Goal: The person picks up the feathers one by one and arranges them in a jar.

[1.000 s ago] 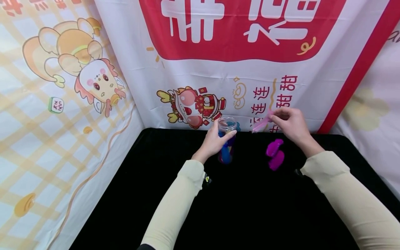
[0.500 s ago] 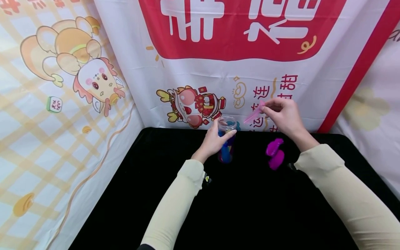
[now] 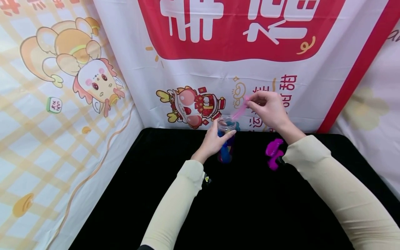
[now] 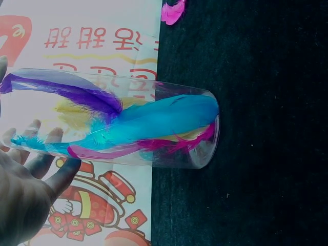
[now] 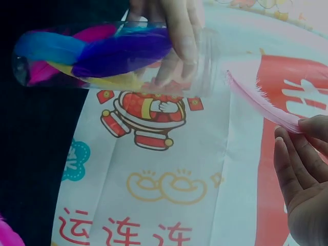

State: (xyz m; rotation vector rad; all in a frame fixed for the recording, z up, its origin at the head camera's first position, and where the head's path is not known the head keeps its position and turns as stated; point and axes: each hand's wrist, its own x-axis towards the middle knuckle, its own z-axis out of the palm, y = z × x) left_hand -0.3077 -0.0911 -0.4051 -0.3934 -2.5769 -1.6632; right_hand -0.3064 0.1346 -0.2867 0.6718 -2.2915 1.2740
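A clear plastic jar (image 3: 226, 129) stands upright near the back edge of the black table, its mouth uncovered. Blue, purple, yellow and magenta feathers fill it, seen best through its wall in the left wrist view, where a blue feather (image 4: 164, 120) lies foremost. My left hand (image 3: 213, 140) grips the jar around its upper part. A pink feather (image 3: 240, 109) is pinched at one end between the thumb and fingers of my right hand (image 3: 267, 108). Its free end points down and left, right by the jar's mouth, as the right wrist view of the pink feather (image 5: 261, 102) also shows.
Magenta feathers (image 3: 273, 148) lie on the black table (image 3: 250, 208) to the right of the jar, partly under my right forearm. Printed cloth (image 3: 193, 76) hangs right behind the table, and another patterned cloth (image 3: 62, 146) borders the left side.
My right hand has moved left and slightly up with the pink feather, bringing its tip from the right over to the jar's mouth. The left hand and the jar have stayed in place.
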